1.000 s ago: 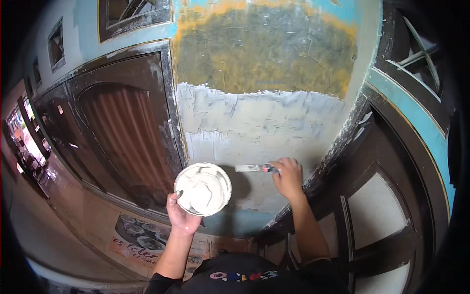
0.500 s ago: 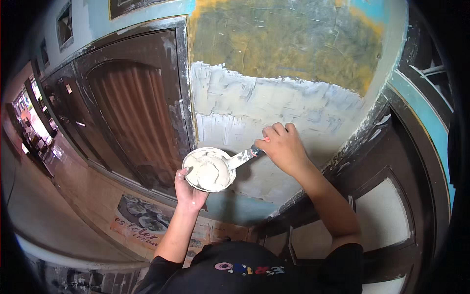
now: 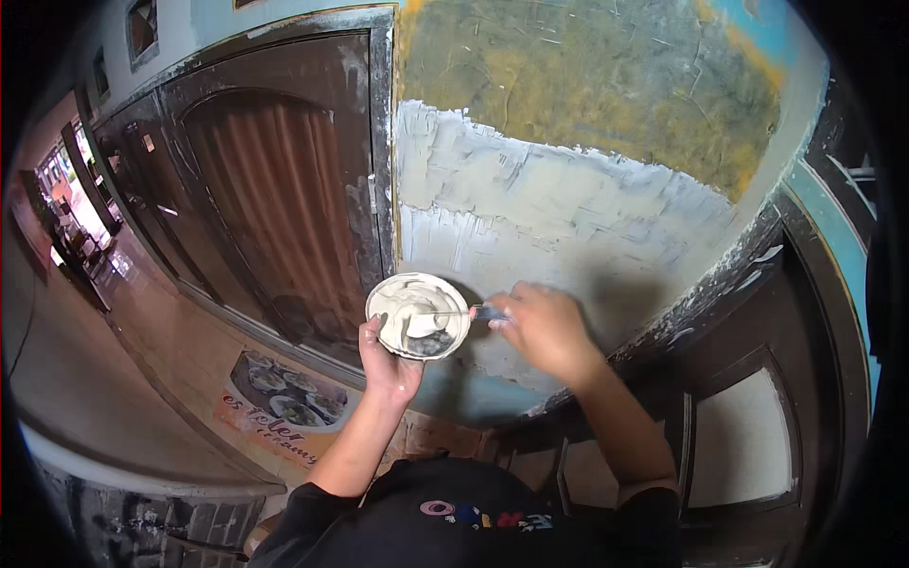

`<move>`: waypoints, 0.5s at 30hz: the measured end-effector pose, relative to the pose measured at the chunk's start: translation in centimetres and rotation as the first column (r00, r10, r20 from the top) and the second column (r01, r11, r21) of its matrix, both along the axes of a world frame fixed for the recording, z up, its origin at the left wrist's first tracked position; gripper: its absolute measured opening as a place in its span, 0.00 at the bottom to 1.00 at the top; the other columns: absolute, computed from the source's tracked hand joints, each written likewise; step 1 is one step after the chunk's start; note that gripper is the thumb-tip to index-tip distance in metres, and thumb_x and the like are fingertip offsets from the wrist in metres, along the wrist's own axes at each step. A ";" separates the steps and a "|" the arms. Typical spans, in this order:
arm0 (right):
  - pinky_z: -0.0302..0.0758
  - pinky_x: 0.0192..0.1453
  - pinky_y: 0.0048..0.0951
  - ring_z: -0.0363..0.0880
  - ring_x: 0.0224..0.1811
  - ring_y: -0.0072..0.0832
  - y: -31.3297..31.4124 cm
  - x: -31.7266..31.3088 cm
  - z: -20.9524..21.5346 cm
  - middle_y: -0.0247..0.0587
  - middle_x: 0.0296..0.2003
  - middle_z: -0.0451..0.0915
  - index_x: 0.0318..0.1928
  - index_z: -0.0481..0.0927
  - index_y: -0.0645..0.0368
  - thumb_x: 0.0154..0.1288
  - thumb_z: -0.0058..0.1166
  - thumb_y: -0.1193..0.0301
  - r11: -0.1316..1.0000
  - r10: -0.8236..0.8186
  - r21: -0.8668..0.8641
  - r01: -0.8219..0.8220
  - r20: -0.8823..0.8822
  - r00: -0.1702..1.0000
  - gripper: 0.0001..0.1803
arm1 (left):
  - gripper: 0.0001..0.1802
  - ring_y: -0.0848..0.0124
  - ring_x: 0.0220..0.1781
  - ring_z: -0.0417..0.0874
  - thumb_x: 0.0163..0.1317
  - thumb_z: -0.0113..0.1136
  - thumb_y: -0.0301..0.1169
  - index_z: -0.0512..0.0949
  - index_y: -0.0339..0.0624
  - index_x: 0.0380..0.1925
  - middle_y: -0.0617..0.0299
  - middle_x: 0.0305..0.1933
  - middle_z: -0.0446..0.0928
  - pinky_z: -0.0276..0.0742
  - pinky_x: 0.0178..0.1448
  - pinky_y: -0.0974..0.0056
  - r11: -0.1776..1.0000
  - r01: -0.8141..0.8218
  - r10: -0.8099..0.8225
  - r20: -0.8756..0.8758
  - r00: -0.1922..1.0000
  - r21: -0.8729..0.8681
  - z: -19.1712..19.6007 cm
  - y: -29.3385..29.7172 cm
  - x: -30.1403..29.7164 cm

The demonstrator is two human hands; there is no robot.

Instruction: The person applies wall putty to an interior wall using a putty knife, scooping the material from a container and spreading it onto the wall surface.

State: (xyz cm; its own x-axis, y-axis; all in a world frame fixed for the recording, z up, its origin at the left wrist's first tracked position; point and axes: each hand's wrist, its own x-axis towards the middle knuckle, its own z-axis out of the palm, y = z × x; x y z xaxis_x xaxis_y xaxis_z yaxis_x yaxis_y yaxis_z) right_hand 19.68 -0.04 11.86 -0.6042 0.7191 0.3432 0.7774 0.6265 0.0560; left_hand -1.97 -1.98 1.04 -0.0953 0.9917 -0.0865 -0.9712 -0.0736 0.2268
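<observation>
My left hand (image 3: 386,364) grips a round white bowl (image 3: 467,333) from below and the left, thumb over its rim. Thick off-white putty (image 3: 393,301) fills much of it, and a darker patch of the bottom shows at the near side. Closed round the dark handle of a putty knife (image 3: 445,313), my right hand (image 3: 544,327) is just right of the bowl. The knife's blade reaches over the rim into the putty. Behind both hands stands a wall (image 3: 587,204) with a pale, rough putty coat below a bare olive-yellow area.
A dark wooden door frame with a brown-curtained panel (image 3: 275,180) rises on the left. Another dark door with pale panes (image 3: 743,435) stands close on the right. A printed food banner (image 3: 284,398) lies low at the left, near a grey ledge (image 3: 142,473).
My right hand has come down, and the knife's blade has moved from the bowl's right rim into the putty. Some putty has shifted, baring the bowl's bottom. The view has moved slightly.
</observation>
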 end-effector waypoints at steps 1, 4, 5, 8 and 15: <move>0.73 0.47 0.42 0.78 0.43 0.40 0.2 0.4 1.0 0.37 0.37 0.77 0.47 0.81 0.46 0.61 0.61 0.64 0.999 -0.009 -0.046 0.008 -0.043 0.999 0.13 | 0.29 0.56 0.66 0.75 0.68 0.41 0.41 0.67 0.37 0.65 0.51 0.65 0.73 0.69 0.72 0.50 0.996 0.043 -0.044 0.006 0.999 0.076 0.2 -0.1 0.0; 0.76 0.45 0.41 0.79 0.40 0.39 0.2 1.2 3.0 0.38 0.34 0.78 0.49 0.80 0.47 0.63 0.59 0.63 0.995 -0.012 -0.100 0.006 -0.061 0.998 0.14 | 0.29 0.56 0.66 0.75 0.67 0.42 0.41 0.67 0.36 0.64 0.50 0.64 0.74 0.68 0.72 0.50 0.996 0.041 -0.041 -0.005 0.999 0.074 0.0 -0.3 -0.6; 0.76 0.45 0.41 0.79 0.41 0.39 0.1 1.6 3.1 0.38 0.35 0.78 0.49 0.81 0.46 0.63 0.58 0.64 0.993 0.033 -0.111 -0.040 -0.065 0.997 0.14 | 0.29 0.55 0.65 0.75 0.67 0.43 0.41 0.67 0.35 0.64 0.50 0.64 0.74 0.68 0.72 0.50 0.998 0.030 -0.030 0.008 1.000 0.063 -0.3 -0.1 -0.8; 0.74 0.48 0.42 0.78 0.45 0.39 -1.1 1.9 3.2 0.38 0.38 0.78 0.51 0.81 0.45 0.64 0.56 0.64 0.979 0.080 -0.187 -0.079 -0.004 0.997 0.15 | 0.30 0.55 0.66 0.74 0.67 0.43 0.42 0.67 0.36 0.64 0.50 0.65 0.73 0.68 0.72 0.50 0.997 0.009 -0.010 0.014 1.000 0.074 -1.1 -0.1 -1.4; 0.69 0.52 0.41 0.73 0.47 0.35 -1.6 2.3 2.5 0.33 0.40 0.76 0.47 0.84 0.42 0.58 0.60 0.69 0.996 -0.086 0.007 0.085 0.068 0.994 0.15 | 0.31 0.55 0.68 0.73 0.67 0.45 0.42 0.65 0.36 0.66 0.49 0.67 0.71 0.67 0.73 0.50 0.997 0.061 -0.062 0.020 0.998 0.056 -1.0 -0.7 -0.5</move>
State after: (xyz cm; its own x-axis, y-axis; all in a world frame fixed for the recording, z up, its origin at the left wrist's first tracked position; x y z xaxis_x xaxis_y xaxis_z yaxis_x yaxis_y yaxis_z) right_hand 21.98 -1.62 14.37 -0.5626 0.7680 0.3060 0.8225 0.5575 0.1128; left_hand -2.44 -2.66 0.08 -0.0330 0.9989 -0.0331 -0.9788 -0.0256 0.2032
